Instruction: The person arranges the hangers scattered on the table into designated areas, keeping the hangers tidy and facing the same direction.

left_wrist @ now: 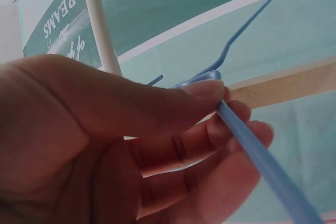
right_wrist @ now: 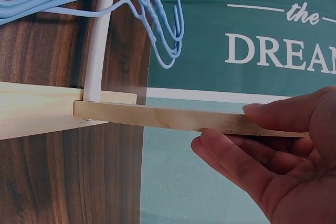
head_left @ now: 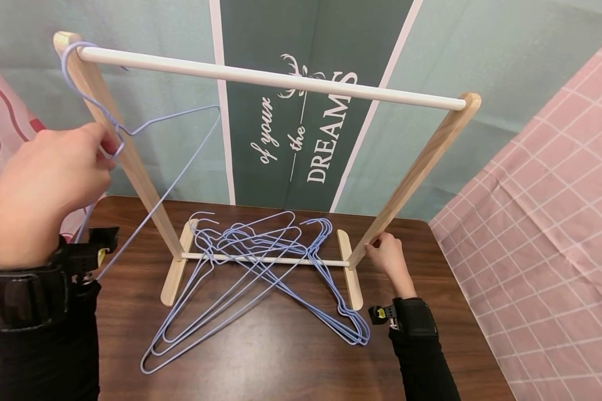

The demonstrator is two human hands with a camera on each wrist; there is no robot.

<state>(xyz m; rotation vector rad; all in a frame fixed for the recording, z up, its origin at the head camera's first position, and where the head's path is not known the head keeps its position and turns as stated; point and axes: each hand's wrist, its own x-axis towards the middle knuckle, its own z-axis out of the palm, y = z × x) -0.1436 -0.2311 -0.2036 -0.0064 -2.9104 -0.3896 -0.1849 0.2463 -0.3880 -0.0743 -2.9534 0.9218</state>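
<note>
My left hand [head_left: 55, 178] pinches a thin blue hanger [left_wrist: 265, 165] just below its neck, between thumb and fingertips. The hanger's hook curls over the left end of the white top rod [head_left: 261, 75], beside the wooden post; its body hangs tilted, partly hidden behind my wrist. Low on the wooden rack, my right hand [head_left: 388, 257] grips the right post [head_left: 416, 167], with the thumb on one side and fingers on the other, as the right wrist view shows. Between the rack's feet lies a crossed heap of blue hangers [right_wrist: 16, 9], over the lower rod [right_wrist: 95, 66].
The rack's flat wooden feet [head_left: 173, 281] stand on a dark brown table [head_left: 261, 362]. Behind it hangs a green cloth [head_left: 271, 128] with white lettering. Pink checked cloth [head_left: 542, 195] borders the right side, and pink patterned cloth [head_left: 0, 106] the left.
</note>
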